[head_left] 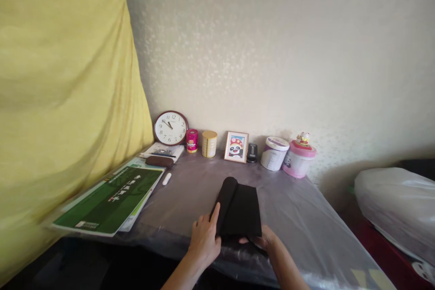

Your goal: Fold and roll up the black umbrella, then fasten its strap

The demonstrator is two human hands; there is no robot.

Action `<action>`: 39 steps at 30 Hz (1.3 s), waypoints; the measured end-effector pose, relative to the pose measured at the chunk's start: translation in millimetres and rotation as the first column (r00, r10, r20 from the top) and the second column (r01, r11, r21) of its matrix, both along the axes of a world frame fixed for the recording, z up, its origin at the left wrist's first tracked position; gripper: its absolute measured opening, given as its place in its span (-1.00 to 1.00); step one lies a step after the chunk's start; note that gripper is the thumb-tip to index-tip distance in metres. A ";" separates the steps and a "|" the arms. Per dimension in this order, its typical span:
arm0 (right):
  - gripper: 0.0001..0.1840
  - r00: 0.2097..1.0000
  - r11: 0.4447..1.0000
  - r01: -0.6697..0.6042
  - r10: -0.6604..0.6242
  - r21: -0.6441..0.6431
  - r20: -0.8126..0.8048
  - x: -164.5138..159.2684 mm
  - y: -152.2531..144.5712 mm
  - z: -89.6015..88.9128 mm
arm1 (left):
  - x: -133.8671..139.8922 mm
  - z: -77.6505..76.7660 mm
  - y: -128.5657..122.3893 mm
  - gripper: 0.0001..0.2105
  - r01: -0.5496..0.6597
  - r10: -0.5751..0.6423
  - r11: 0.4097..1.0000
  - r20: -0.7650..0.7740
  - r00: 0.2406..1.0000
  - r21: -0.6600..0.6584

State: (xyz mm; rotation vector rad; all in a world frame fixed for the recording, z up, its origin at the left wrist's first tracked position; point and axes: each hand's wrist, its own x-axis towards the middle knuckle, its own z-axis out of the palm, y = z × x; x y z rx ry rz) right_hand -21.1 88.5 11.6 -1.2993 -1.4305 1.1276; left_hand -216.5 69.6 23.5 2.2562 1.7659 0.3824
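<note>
A black folded item (239, 208), flat on the right with a thick rounded roll along its left side, lies near the front edge of the table; its exact kind is unclear. My left hand (205, 238) grips its lower left edge, index finger stretched along the roll and the other fingers curled. At the lower right corner, my right hand (267, 240) is closed on the near edge, with some fingers hidden beneath it.
A plastic-covered table (190, 190) carries a green book (118, 197), a small white object (166, 179) and a brown case (159, 161). Along the wall stand a clock (171, 128), cans, a picture frame (236, 147), a white tub (274, 154) and a pink-lidded tub (299, 158).
</note>
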 end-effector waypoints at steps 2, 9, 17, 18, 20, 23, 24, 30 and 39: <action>-0.65 0.993 0.988 -0.048 0.032 -0.144 -0.114 9.0 -7.0 8.4 | 1.4 -0.8 -0.3 -0.17 -0.003 0.003 1.000 -0.015 1.000 0.007; -0.70 0.935 0.942 0.334 -0.333 0.010 0.120 52.4 -6.0 14.4 | 2.1 -2.8 -1.4 -0.24 -0.001 0.002 1.000 -0.014 1.000 0.015; -0.59 0.885 0.945 0.327 -0.300 -0.016 0.356 21.8 -18.7 44.2 | 4.5 -3.4 -2.1 -0.23 -0.005 0.005 1.000 -0.035 0.999 -0.015; -0.59 0.855 0.945 0.327 -0.304 0.017 0.420 19.2 -19.3 47.7 | 4.8 -3.3 -2.5 -0.23 0.010 -0.010 1.000 -0.037 0.999 -0.007; -0.59 0.779 0.940 0.327 -0.328 0.100 0.535 18.7 -19.3 51.1 | 5.1 -3.2 -2.9 -0.23 0.043 -0.043 0.999 -0.040 0.998 0.008; -0.64 0.680 0.925 0.348 -0.363 0.156 0.637 24.8 -17.6 48.5 | 5.2 -3.5 -3.0 -0.23 0.067 -0.067 0.998 -0.039 0.997 0.013; -0.67 0.674 0.922 0.358 -0.364 0.146 0.643 27.0 -17.0 46.5 | 5.2 -3.8 -2.9 -0.24 0.068 -0.067 0.998 -0.037 0.997 0.012; -0.64 0.876 0.898 0.413 -0.346 -0.152 0.337 25.8 -12.9 38.5 | 5.7 -5.2 -3.1 -0.24 0.065 -0.065 0.998 -0.025 0.998 0.007; -0.63 0.912 0.890 0.403 -0.372 -0.213 0.171 18.0 -7.3 41.6 | 5.7 -4.7 -2.1 -0.24 0.070 -0.070 0.998 -0.015 0.997 -0.002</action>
